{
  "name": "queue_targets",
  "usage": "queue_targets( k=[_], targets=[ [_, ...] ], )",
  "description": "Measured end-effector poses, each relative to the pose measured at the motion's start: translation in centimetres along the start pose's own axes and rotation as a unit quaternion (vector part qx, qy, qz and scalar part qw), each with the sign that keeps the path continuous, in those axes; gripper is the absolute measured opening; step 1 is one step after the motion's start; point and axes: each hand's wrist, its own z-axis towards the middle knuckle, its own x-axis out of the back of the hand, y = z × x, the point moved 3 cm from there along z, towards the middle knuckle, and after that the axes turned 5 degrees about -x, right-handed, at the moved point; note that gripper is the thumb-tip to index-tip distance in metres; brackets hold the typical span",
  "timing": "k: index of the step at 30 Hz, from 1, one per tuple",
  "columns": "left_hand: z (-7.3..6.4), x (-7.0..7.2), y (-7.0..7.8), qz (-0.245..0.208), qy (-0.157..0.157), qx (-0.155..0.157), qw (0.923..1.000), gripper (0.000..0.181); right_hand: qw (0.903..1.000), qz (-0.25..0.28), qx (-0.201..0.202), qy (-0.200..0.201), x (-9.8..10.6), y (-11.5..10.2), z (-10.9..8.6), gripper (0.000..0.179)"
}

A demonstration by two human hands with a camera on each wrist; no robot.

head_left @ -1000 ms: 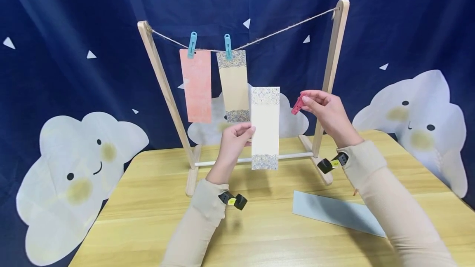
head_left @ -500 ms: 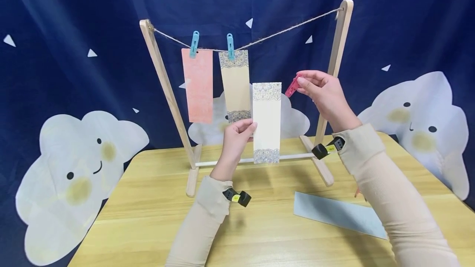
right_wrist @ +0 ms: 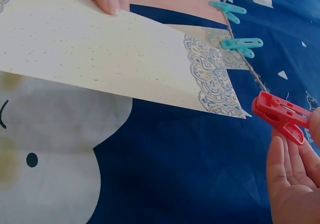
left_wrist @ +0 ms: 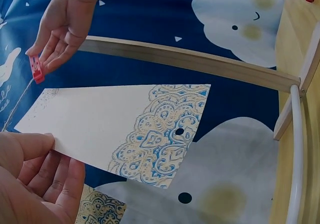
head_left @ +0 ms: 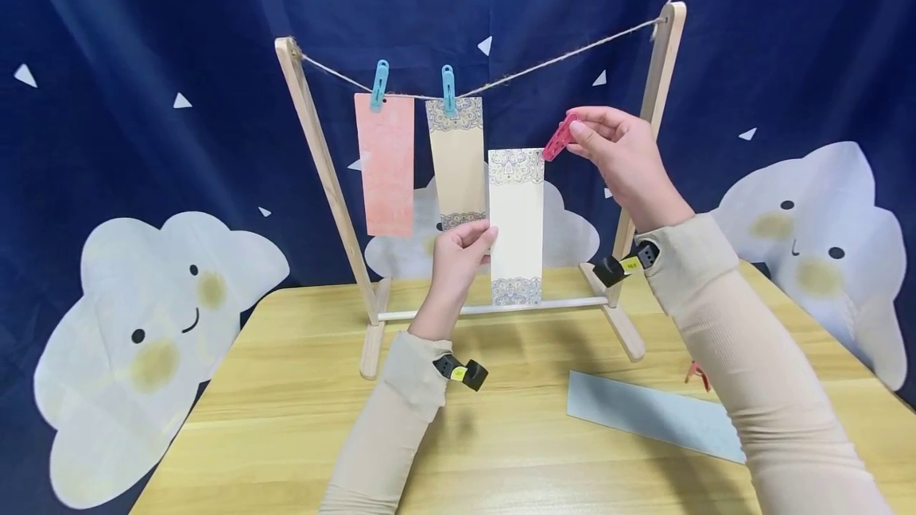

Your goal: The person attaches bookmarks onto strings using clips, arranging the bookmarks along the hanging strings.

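My left hand (head_left: 461,261) pinches the left edge of a cream bookmark card (head_left: 517,221) with blue-gold lace print at both ends, held upright below the string. My right hand (head_left: 619,157) grips a red clothespin (head_left: 560,137) between thumb and fingers, its tip right by the card's top right corner. In the right wrist view the red clothespin (right_wrist: 282,112) points toward the card's printed end (right_wrist: 212,79). On the twine (head_left: 565,50) two blue clothespins (head_left: 448,91) hold a pink card (head_left: 385,165) and a tan lace-print card (head_left: 458,161).
A wooden frame with a left post (head_left: 322,173) and right post (head_left: 661,78) carries the twine, with a white bar (head_left: 572,303) low across it. On the table (head_left: 286,388) lie a light blue card (head_left: 644,412) and another red clothespin (head_left: 697,376), partly behind the right sleeve.
My right hand has risen and moved left with the red clothespin, closing on the card's top corner. My left hand has lifted the cream card slightly.
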Motion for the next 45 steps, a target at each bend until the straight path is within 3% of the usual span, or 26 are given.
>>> queue_targets(
  k=[8, 20, 36, 45],
  targets=[
    [0.8, -0.4, 0.5, -0.004, 0.003, -0.018, 0.9998, 0.020, 0.9988, 0.048, -0.007, 0.009, -0.3, -0.9, 1.3, 0.017],
    [1.7, -0.7, 1.9, 0.010, 0.021, -0.023, 0.9995, 0.018, 0.9942, 0.103, 0.028, 0.017, -1.8, -3.2, 3.3, 0.017],
    [2.6, -1.2, 2.3, 0.014, 0.025, -0.039, 0.9988, 0.018, 0.9956, 0.044, 0.068, 0.048, -3.6, -4.7, 6.0, 0.015],
    [3.0, -1.2, 3.0, 0.030, 0.036, -0.037, 0.9982, 0.017, 0.9961, 0.003, 0.079, 0.039, -4.2, -5.0, 7.3, 0.011]
  ],
)
